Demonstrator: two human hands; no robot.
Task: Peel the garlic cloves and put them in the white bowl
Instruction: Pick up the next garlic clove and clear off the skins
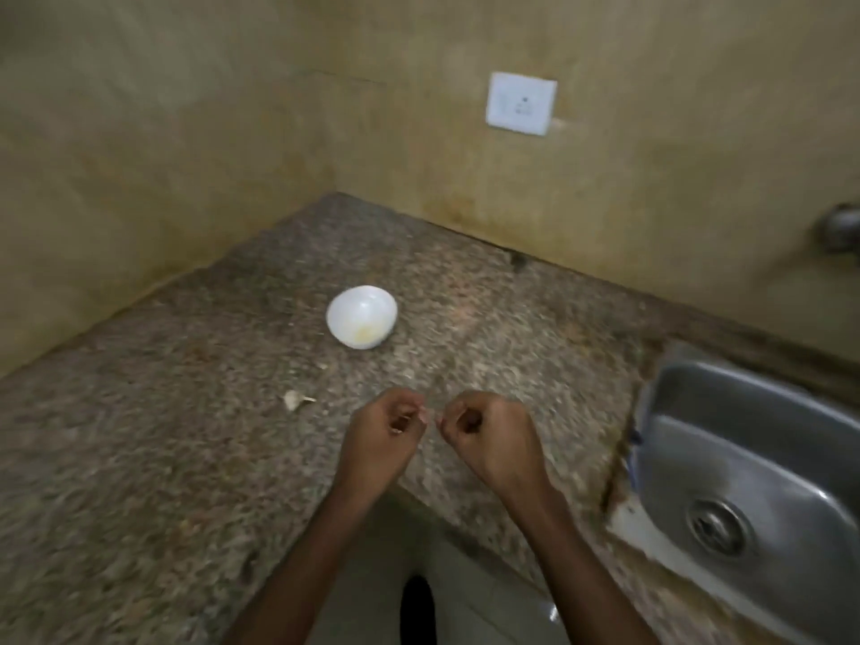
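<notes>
A small white bowl stands on the speckled granite counter, with something pale yellow at its bottom. One garlic clove in its skin lies on the counter, left of my hands. My left hand and my right hand hover side by side above the counter's front edge, fingers curled. The left hand pinches something small and pale, likely garlic, mostly hidden by the fingers. The right hand's fingertips pinch a tiny pale scrap, perhaps skin; the blur hides what it is.
A steel sink is set into the counter at the right, with a tap on the wall above it. A white wall socket sits on the yellowish back wall. Small bits of skin lie near the bowl.
</notes>
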